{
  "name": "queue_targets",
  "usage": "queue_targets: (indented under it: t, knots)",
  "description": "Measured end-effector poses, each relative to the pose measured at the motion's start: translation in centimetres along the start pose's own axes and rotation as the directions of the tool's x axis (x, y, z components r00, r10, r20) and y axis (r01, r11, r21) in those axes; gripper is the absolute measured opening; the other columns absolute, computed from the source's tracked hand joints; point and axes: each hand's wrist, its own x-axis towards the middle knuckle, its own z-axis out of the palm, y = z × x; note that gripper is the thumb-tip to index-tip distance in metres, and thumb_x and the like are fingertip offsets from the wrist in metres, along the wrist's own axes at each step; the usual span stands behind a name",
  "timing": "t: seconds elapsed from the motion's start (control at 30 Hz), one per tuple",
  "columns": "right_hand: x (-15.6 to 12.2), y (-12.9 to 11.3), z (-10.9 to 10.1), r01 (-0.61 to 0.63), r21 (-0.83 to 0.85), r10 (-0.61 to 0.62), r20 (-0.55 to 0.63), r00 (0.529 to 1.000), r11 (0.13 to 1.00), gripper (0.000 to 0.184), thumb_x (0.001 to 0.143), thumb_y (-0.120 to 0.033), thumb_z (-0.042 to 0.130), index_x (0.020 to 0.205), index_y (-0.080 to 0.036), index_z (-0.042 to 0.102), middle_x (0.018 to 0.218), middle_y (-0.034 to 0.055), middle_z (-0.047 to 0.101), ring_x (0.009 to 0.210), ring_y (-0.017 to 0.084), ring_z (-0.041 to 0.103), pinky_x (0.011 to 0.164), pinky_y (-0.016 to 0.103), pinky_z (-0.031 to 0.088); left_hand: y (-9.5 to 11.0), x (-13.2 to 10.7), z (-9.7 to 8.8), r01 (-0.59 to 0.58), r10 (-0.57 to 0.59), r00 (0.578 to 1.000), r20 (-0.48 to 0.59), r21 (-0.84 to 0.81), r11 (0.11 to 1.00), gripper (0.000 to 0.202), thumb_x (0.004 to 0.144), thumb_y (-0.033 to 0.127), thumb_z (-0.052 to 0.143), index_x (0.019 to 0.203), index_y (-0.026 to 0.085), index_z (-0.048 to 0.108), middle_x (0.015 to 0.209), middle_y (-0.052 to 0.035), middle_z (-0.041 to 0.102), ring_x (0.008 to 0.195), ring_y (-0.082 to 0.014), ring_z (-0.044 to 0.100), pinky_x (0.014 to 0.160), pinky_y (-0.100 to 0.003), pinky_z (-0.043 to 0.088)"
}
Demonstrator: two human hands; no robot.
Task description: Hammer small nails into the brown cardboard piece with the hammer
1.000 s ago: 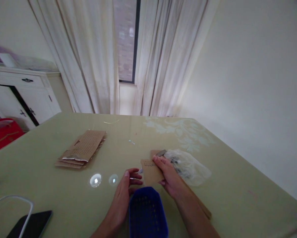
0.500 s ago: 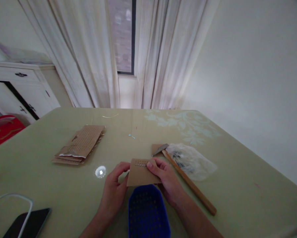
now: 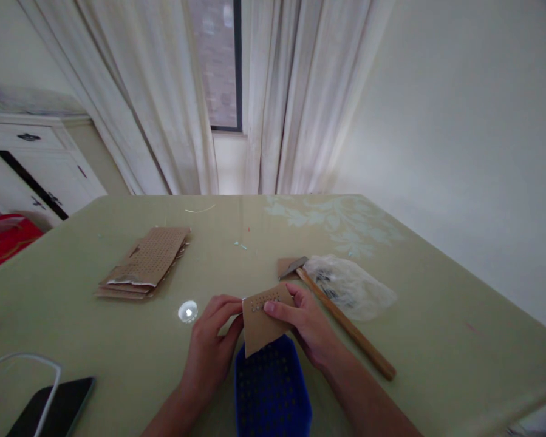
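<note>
At the far left a red bag [image 3: 11, 240] stands below the table's level, and nearer the person a dark flat rectangular device [image 3: 54, 408] lies on the pale green table [image 3: 136, 340] with a white cable [image 3: 54, 388] across it. Farther back rests a loose stack of perforated brown cardboard sheets [image 3: 152, 261], its long axis running from near left to far right. The person's left hand [image 3: 211, 340] comes next, its fingers bent together and the thumb apart from them, their tips at the left edge of a small brown cardboard piece with rows of holes [image 3: 264, 331]; whether they pinch it cannot be told. The piece is held tilted above the far end of a deep blue perforated plastic basket [image 3: 273, 394], holed edge away from the person and slanting up to the right, lower left corner pointing down toward the basket. It looks nearly square, so its longer side is unclear. The right hand [image 3: 309, 331] pinches its right side, thumb on top. Beyond lies a wooden-handled metal hammer [image 3: 345, 321], handle pointing near right, beside a translucent plastic bag [image 3: 357, 291].
</note>
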Motion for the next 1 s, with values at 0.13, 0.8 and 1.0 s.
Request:
queue_targets:
  t: [0.13, 0.8, 1.0]
  knots:
    - [0.0, 0.1, 0.3, 0.005, -0.018, -0.005, -0.005, 1.000, 1.000, 0.046, 0.063, -0.043, 0.106, 0.088, -0.019, 0.076, 0.085, 0.0018, 0.080, 0.074, 0.019, 0.071, 0.070, 0.029, 0.053, 0.6, 0.0, -0.1, -0.160, 0.165, 0.985, -0.047, 0.098, 0.982, 0.023, 0.099, 0.012, 0.067, 0.096, 0.027, 0.084, 0.088, -0.0029, 0.080, 0.081, -0.0205, 0.072, 0.074, -0.028, 0.057]
    - [-0.3, -0.1, 0.4, 0.049, -0.043, -0.050, -0.027, 0.998, 0.998, 0.049, 0.059, -0.037, 0.105, 0.091, -0.021, 0.073, 0.087, -0.0002, 0.077, 0.077, 0.019, 0.069, 0.072, 0.029, 0.054, 0.8, 0.7, -0.2, -0.327, 0.331, 0.944, 0.002, 0.170, 0.930, 0.023, 0.099, 0.004, 0.065, 0.099, 0.021, 0.080, 0.093, -0.0045, 0.081, 0.086, -0.0187, 0.072, 0.075, -0.026, 0.058]
    - [-0.8, -0.2, 0.8, 0.035, -0.083, -0.037, -0.021, 0.999, 0.996, 0.057, 0.050, -0.032, 0.109, 0.086, -0.021, 0.068, 0.079, -0.0028, 0.073, 0.072, 0.017, 0.063, 0.066, 0.028, 0.052, 0.8, 0.6, -0.6, -0.359, 0.363, 0.932, 0.008, 0.161, 0.919, 0.024, 0.101, 0.003, 0.065, 0.097, 0.020, 0.081, 0.093, -0.0052, 0.082, 0.084, -0.0184, 0.069, 0.077, -0.027, 0.057]
